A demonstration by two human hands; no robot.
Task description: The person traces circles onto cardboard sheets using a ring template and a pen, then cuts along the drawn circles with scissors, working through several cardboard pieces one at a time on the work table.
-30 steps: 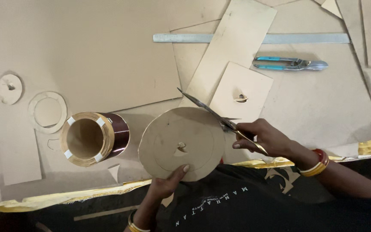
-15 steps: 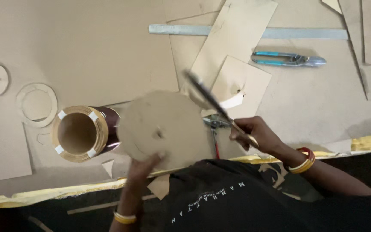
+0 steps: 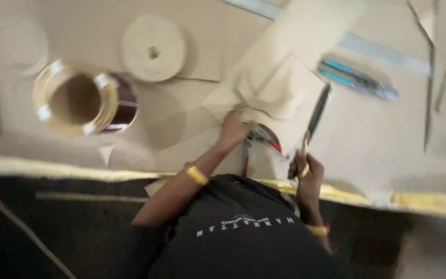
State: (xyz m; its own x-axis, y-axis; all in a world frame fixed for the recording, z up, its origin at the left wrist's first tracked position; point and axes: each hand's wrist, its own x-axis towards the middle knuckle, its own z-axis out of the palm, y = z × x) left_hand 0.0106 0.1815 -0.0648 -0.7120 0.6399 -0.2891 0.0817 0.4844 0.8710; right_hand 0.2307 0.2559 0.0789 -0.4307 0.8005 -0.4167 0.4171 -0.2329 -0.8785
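- Head view is showing the left hand pressing flat, fingers spread, on a square cardboard piece lying a little in from the near edge of the cardboard-covered work surface; earlier that hand was turning a cardboard disc instead.
- That cardboard disc, with a small hole in its middle, is now lying flat further back on the surface, well apart from both hands, which suggests it is finished with and the square is the next piece in hand.
- Right hand is staying clenched around the handle of long dark scissors, whose blades are pointing away from the person, just beside the square's right edge.
- Red-handled tool is peeking out just under the left hand, close to the near edge; blur is hiding its exact kind.
- Copper wire coil, wound on a cardboard tube with white tape tabs, is sitting toward the left end of the surface.
- Blue-handled pliers are lying to the right of the square, with a long metal ruler running behind them.
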